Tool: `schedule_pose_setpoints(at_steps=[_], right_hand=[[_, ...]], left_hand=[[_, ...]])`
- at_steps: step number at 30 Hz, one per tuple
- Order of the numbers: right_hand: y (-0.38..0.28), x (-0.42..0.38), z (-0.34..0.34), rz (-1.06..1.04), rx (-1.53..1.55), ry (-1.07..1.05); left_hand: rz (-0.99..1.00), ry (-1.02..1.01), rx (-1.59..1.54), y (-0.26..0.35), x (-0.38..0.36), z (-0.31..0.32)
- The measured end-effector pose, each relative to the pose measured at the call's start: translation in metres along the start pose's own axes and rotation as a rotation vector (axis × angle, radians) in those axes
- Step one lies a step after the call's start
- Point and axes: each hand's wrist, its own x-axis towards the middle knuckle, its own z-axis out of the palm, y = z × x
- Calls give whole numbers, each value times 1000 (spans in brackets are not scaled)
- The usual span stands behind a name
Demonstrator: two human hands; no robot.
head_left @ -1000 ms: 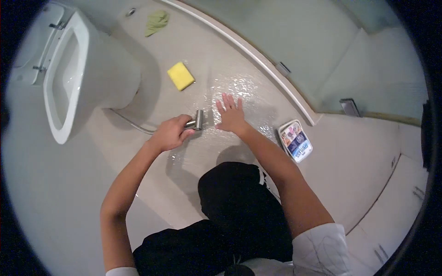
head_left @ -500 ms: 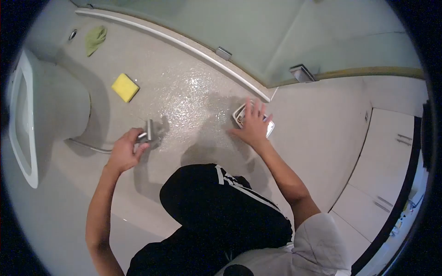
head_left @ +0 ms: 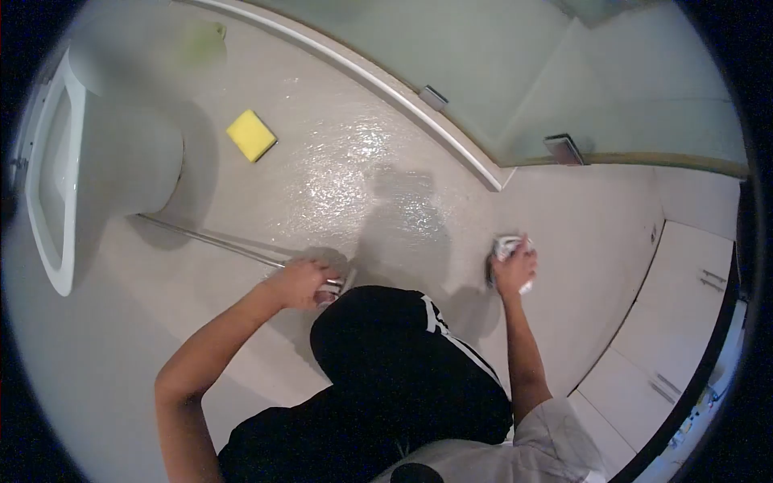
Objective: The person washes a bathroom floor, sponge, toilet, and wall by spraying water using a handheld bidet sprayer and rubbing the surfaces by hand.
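My left hand [head_left: 304, 283] is closed around a metal bidet sprayer [head_left: 348, 282], low over the floor beside my knee. Its hose [head_left: 233, 246] runs back toward the toilet base. On the other side, my right hand [head_left: 515, 270] grips a small white, box-like thing [head_left: 507, 245] with a dark side, blurred by motion; I cannot tell its exact kind. Wet, shining floor [head_left: 354, 161] spreads ahead of my knees. A yellow sponge [head_left: 252, 135] with a dark underside lies on the floor near the toilet.
The toilet [head_left: 64, 177] stands at the left. Beyond it a green cloth [head_left: 203, 44] shows blurred. A white sill [head_left: 378, 72] and frosted glass panel [head_left: 483, 48] border the far side. White cabinets [head_left: 672, 290] line the right.
My right hand has taken hold of the white thing and moved it right and nearer to me. My left hand has brought the sprayer right, close to my knee. The camera view has shifted.
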Motion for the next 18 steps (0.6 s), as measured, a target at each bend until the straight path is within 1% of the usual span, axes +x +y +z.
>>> schedule_pose_setpoints(at_steps=[2,3,5,6,8,10,12,13,14,16,18], right_hand=[[38,11,12,117,98,-58],[46,15,12,109,96,-59],[53,21,8,177,111,-147],[56,24,7,185,114,-226],[41,22,-4,196,51,-198],[34,24,-6,205,-7,-165],[36,30,-4,-115,66,19],[30,29,-8,-118,67,22],[21,28,-10,-209,141,48],[3,21,-10,-376,300,70],[-12,20,12,-562,447,-12]], left_hand=[[-28,-162,54,-1,5,17],[-34,-158,48,-1,5,22],[-16,-109,-32,0,4,29],[-20,-104,-36,-1,5,32],[3,-98,-8,-3,8,34],[-35,-100,-18,-4,10,36],[-69,-102,-27,-8,11,36],[-23,-4,18,-15,11,38],[22,95,63,-21,10,39],[-15,128,45,-34,10,37],[-48,164,27,-42,12,24]])
